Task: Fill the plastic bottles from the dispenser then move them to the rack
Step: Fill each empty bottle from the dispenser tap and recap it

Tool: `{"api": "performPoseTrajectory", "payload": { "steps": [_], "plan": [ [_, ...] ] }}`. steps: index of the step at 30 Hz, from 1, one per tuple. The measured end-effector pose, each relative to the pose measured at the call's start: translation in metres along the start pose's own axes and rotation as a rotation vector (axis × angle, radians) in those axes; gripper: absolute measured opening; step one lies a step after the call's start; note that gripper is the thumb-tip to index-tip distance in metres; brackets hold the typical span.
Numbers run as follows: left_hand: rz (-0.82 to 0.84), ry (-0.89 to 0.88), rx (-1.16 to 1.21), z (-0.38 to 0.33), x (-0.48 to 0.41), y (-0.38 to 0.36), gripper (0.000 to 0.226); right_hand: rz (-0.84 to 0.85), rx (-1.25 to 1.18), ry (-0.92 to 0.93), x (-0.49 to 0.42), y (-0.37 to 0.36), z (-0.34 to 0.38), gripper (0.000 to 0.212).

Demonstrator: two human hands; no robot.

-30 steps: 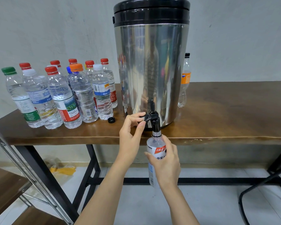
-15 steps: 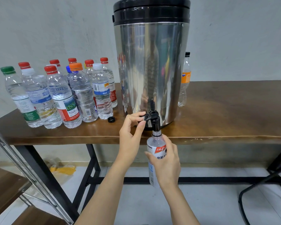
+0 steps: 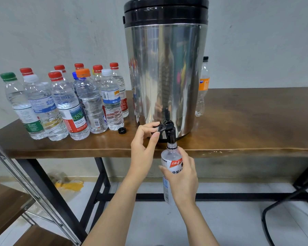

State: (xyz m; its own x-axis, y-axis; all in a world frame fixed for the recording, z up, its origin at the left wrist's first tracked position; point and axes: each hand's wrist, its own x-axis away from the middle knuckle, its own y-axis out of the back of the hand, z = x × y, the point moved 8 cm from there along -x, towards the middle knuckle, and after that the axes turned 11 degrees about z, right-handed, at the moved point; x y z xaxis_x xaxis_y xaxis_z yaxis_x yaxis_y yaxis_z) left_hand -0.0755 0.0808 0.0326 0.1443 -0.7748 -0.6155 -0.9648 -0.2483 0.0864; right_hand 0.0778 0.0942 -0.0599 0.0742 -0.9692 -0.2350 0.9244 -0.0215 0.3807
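The right hand (image 3: 182,176) is wrapped round the plastic bottle (image 3: 171,160), fingers curled over its label, holding it upright just below the edge of the surface (image 3: 247,125), its open neck touching the black spout. How full it is I cannot tell. The left hand (image 3: 142,150) pinches the tap lever (image 3: 160,127) between thumb and forefinger. Behind stands the steel dispenser (image 3: 165,77), lid on. To its left is a loose black cap (image 3: 122,130) and a cluster of capped bottles (image 3: 68,103) — several showing clear liquid.

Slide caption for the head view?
Left hand pinches the dispenser tap lever while right hand holds an uncapped bottle under the spout.
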Motion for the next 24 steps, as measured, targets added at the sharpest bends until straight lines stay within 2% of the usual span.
{"api": "performPoseTrajectory", "payload": {
  "steps": [6, 9, 12, 17, 20, 24],
  "plan": [
    [0.022, -0.005, -0.065, -0.001, -0.001, 0.001, 0.011, 0.013, 0.011, -0.004, -0.001, 0.000, -0.002, 0.080],
    [0.066, -0.045, -0.186, -0.007, -0.006, 0.004, 0.006, 0.014, 0.018, -0.003, -0.002, 0.000, -0.002, 0.080],
    [0.126, -0.096, -0.373, -0.012, -0.012, 0.007, 0.013, 0.010, 0.016, 0.000, -0.001, 0.000, -0.001, 0.080],
    [0.298, -0.248, -0.638, -0.026, -0.022, 0.004, 0.013, 0.011, 0.003, 0.001, -0.001, 0.001, -0.001, 0.079],
    [0.424, -0.380, -0.803, -0.033, -0.024, -0.003, 0.022, 0.013, 0.006, 0.001, -0.001, 0.001, -0.001, 0.079],
    [0.500, -0.501, -0.921, -0.039, -0.024, -0.007, 0.028, 0.010, 0.003, -0.007, -0.002, 0.001, -0.002, 0.080]
  ]
}}
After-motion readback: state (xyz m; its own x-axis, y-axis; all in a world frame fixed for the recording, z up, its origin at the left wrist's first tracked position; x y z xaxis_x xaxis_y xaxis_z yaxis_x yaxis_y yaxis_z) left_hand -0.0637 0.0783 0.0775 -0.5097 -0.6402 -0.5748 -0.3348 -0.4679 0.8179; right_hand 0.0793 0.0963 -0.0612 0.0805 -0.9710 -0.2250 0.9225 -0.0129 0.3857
